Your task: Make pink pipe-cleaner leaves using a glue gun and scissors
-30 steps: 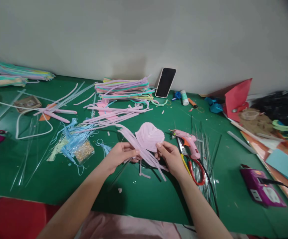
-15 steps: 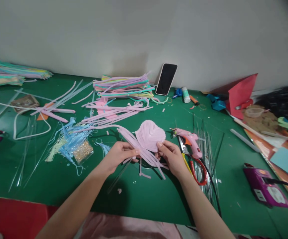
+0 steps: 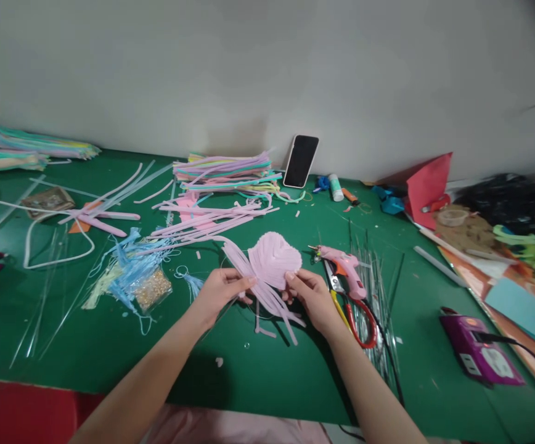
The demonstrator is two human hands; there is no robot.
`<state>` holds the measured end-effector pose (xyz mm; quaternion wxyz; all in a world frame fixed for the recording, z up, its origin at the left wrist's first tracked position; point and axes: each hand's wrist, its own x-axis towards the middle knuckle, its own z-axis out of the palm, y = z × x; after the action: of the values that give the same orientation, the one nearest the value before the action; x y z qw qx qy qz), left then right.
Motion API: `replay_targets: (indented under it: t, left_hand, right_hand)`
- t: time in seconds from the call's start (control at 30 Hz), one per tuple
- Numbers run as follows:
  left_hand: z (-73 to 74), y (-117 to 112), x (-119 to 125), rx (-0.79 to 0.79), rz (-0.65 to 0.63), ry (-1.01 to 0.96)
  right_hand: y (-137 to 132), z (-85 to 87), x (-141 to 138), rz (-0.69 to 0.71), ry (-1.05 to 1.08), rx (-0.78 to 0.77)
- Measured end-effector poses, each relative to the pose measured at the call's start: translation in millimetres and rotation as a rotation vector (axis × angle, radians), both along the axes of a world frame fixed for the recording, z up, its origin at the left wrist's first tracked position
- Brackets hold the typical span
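Note:
A pale pink heart-shaped piece (image 3: 274,259) made of pipe cleaners is held above the table, its rounded lobes pointing away from me. My right hand (image 3: 311,296) pinches its right edge between thumb and fingers. A bundle of pink pipe cleaners (image 3: 270,296) crosses over the left side of the heart, its loose ends fanning out below. My left hand (image 3: 225,293) has its thumb pressed on this bundle, fingers curled underneath and partly hidden. A thin wire or thread seems to loop near the left fingers.
Right of my hands lie a pink glue gun (image 3: 346,265), red-and-yellow scissors (image 3: 364,330) and thin wires (image 3: 383,296). Blue tassels (image 3: 133,265) and a bag of gold beads (image 3: 154,290) lie left. Behind are pipe cleaners (image 3: 225,166) and a phone (image 3: 301,160). A purple power strip (image 3: 477,348) sits right.
The camera view has shifted slightly, so the whole table appears a little lower. Both hands keep the same grip on the heart and the bundle.

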<state>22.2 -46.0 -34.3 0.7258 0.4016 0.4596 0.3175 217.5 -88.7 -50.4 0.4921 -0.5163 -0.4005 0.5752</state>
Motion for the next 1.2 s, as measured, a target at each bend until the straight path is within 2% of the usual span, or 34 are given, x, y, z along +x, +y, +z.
replay_targets:
  t: [0.3,0.5,0.67,0.83,0.93,1.03,1.1,1.17,1.2]
  left_hand:
    - [-4.3,-3.1,-0.3,0.020,0.087,-0.064]
    - [-1.8,-0.2,-3.4,0.007,0.178,-0.140]
    - [0.9,-2.4,-5.9,0.026,0.112,-0.177]
    - [-0.1,-4.7,-7.4,0.045,0.046,-0.163]
    - [2.1,-5.5,-10.2,0.074,0.026,-0.155]
    - [13.5,-4.0,-15.7,0.089,-0.023,-0.126]
    - [28.6,-1.4,-20.7,0.085,-0.094,-0.098]
    - [48.6,1.4,-25.7,0.090,-0.190,-0.056]
    - [59.3,2.5,-27.9,0.112,-0.293,0.010]
  right_hand:
    - [-1.9,3.1,-2.1,0.026,-0.055,0.031]
    - [-6.4,8.1,-1.8,0.156,-0.096,0.036]
    - [-9.2,10.6,-3.1,0.204,-0.094,0.056]
    - [-16.6,13.4,-1.0,0.315,-0.109,0.055]
    - [-18.6,11.6,0.0,0.282,-0.130,0.079]
    - [-14.6,11.5,1.8,0.052,-0.039,0.080]
    - [-10.3,16.9,3.7,-0.081,0.078,0.037]
    - [-7.2,27.2,5.5,-0.092,0.148,0.001]
    - [-6.5,33.1,6.3,-0.067,0.156,-0.001]
